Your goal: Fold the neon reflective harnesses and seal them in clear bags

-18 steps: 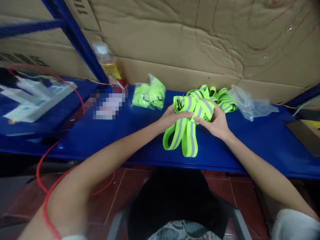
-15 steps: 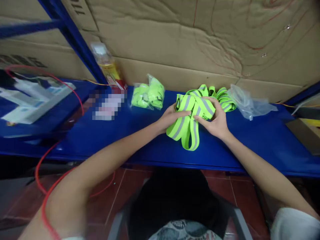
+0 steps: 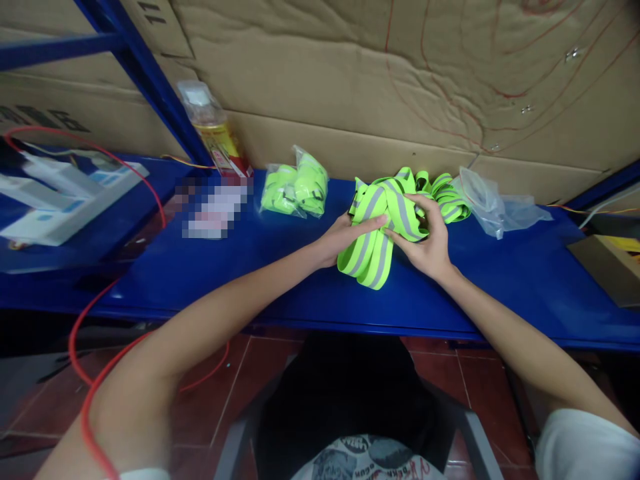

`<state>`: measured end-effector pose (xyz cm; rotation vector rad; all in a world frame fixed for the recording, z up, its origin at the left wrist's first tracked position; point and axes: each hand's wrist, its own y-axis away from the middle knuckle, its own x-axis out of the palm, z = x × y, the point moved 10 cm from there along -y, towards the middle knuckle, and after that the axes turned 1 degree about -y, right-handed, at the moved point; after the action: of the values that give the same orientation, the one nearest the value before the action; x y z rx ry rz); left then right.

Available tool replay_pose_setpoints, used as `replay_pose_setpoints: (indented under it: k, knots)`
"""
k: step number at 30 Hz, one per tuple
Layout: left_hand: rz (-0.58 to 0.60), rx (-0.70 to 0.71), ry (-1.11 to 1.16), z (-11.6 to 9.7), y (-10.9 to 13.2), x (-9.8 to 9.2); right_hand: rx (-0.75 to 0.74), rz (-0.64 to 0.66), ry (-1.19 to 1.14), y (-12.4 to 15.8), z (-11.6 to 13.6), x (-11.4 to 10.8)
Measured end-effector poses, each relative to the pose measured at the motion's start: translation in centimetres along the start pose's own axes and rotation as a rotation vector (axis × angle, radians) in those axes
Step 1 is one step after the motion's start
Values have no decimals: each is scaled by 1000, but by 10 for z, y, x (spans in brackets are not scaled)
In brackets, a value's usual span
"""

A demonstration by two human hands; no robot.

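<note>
Between both hands hangs a bundle of neon-yellow reflective straps (image 3: 367,250) with grey stripes, its loops dangling over the blue table. My left hand (image 3: 340,240) grips the bundle from the left, thumb pressed across the front. My right hand (image 3: 427,240) is closed on its right side, fingers behind and thumb in front. Just behind my right hand lies another pile of the same straps (image 3: 453,200). Two clear bags of folded yellow straps (image 3: 295,187) lie to the left, apart from my hands.
A clear plastic bag (image 3: 500,207) lies at the right rear, and an open cardboard box (image 3: 607,267) sits farther right. A bottle (image 3: 215,133) stands at the left rear. White power strips (image 3: 75,200) and a red cable (image 3: 80,320) are on the left. Cardboard (image 3: 325,87) walls the back.
The hanging loops have drawn closer together and sit slightly higher. My left thumb has shifted over the straps; both hands keep hold of the bundle.
</note>
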<state>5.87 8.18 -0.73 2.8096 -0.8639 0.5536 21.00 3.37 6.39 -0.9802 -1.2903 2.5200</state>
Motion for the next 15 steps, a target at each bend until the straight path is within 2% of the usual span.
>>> replay_pose_setpoints:
  k: [3, 6, 11, 15]
  knots:
    - [8, 4, 28, 0, 1, 2, -155, 59, 22, 2, 11, 4]
    - [-48, 53, 25, -5, 1, -2, -229, 134, 29, 4, 18, 9]
    - [-142, 139, -59, -18, 3, -13, -179, 219, -11, 0, 21, 12]
    - [-138, 105, -78, -15, 3, -11, -163, 223, 47, -3, 22, 10]
